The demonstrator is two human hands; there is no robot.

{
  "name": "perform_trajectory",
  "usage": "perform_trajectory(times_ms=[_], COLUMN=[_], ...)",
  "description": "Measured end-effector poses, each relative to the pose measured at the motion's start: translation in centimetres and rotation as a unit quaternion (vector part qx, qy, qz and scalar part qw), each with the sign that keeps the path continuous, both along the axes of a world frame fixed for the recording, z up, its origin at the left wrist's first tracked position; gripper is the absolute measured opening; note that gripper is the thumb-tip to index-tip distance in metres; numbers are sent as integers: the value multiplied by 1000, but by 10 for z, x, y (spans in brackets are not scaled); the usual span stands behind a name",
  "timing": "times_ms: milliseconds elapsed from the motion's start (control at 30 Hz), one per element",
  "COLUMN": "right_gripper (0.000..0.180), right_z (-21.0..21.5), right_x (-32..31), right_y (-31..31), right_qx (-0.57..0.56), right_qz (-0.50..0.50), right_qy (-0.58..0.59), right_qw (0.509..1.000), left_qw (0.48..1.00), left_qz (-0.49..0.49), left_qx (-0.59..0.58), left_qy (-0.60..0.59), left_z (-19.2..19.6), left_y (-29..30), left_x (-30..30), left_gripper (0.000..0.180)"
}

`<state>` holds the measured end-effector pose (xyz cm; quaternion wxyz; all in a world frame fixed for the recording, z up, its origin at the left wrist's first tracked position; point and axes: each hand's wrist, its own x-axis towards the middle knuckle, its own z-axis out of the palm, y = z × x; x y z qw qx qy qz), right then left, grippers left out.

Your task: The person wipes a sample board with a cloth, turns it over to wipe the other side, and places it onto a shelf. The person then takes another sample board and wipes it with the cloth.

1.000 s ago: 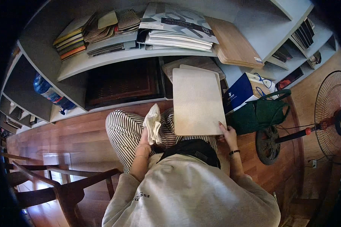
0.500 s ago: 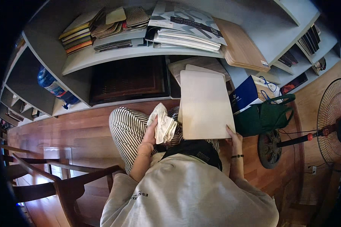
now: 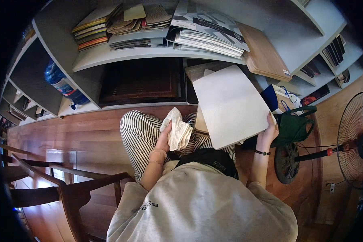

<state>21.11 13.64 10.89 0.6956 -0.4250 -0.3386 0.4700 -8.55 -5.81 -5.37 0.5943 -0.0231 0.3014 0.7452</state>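
My left hand is closed round a folded, off-white patterned cloth above my striped trouser leg. A thin pale board with rounded corners lies tilted in front of me. My right hand grips this board by its lower right corner, with the thumb on top and the other fingers mostly hidden beneath. Another light-wood board shows under its left edge, over my lap. Behind the far edge a greyish wooden board leans at the lower shelf opening.
Magazines and a brown wooden board lie on the shelf ahead. A blue water bottle lies at left. To the right are a green bag, a blue-and-white box and a fan. A wooden chair stands at lower left.
My right hand has moved up and right with the pale board, which has turned, its lower right corner swinging up and outward. The left hand still holds the cloth.
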Motion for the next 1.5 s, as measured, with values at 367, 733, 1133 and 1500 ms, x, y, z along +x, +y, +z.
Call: perform_trajectory(times_ms=[367,733,1133,1500], right_gripper=[29,25,30,26], right_z=[77,114,174,180], right_x=[43,55,40,22], right_y=[-19,-72,-115,-115], right_qx=[76,82,285,431], right_qz=[59,81,41,-37], right_qy=[-142,-219,-430,-565], right_qw=[985,969,856,703], left_qw=[998,999,1000,999], left_qz=[-35,-17,-11,-18], left_qx=[-5,4,0,-2], left_qy=[-44,-28,-18,-41], left_z=[-11,3,9,21], left_y=[0,-2,-7,-7], left_x=[-4,1,1,2], left_gripper=[44,45,44,46])
